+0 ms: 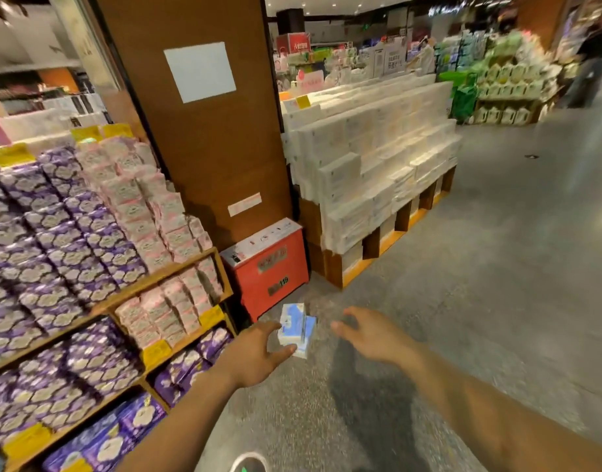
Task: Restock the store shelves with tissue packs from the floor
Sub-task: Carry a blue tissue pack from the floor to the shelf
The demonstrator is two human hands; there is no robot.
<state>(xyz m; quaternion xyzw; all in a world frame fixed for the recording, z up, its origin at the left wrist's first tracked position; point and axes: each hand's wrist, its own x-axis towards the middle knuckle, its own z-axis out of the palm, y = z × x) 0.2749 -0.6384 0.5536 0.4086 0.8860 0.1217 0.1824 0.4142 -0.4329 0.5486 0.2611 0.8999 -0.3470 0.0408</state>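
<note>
Head | left hand point(255, 352), right hand point(372, 335) fingers point(354, 312) wide, flanking tissue packs point(294, 327) | red box point(272, 267) behind

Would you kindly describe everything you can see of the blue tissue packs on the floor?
The tissue packs are a small blue-and-white bundle, seemingly plastic-wrapped, resting slightly askew on the grey floor before the red box. The left hand reaches its left side, thumb at its near edge; the right hand hovers apart.

A small stack of blue-and-white tissue packs point(298, 327) sits on the grey floor point(497, 267) in front of a red box point(269, 267). The left hand point(253, 354) is at the stack's left side with fingers point(270, 327) spread. The right hand point(374, 335) hovers, fingers loose, just right of it. Wooden shelves point(163, 277) holding purple and pink packs stand on the left.
</note>
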